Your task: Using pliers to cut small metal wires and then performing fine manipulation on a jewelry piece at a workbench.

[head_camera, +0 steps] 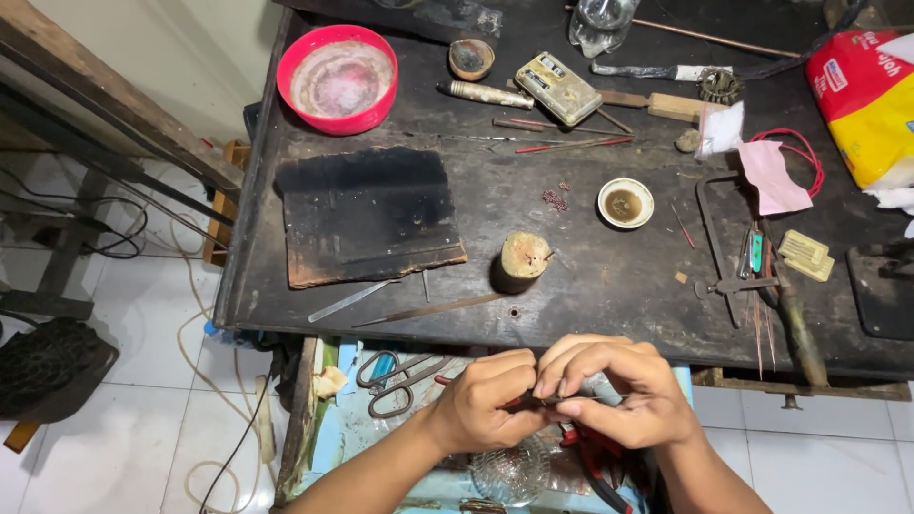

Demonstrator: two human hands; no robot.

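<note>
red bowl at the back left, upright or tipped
Upright: the red bowl sits flat on the dark workbench, its round rim level and its whitish inside showing.

A dark, scuffed workbench (571, 247) carries everything. Far left on it sits a red bowl (337, 78), with a charred black slab (367, 214) nearer. Near the middle stands a short wooden stump (523, 257), and a small white dish (625, 202) lies to its right. A saw frame (716, 238) lies at right, a yellow bag (871, 95) at the far right corner.
</note>
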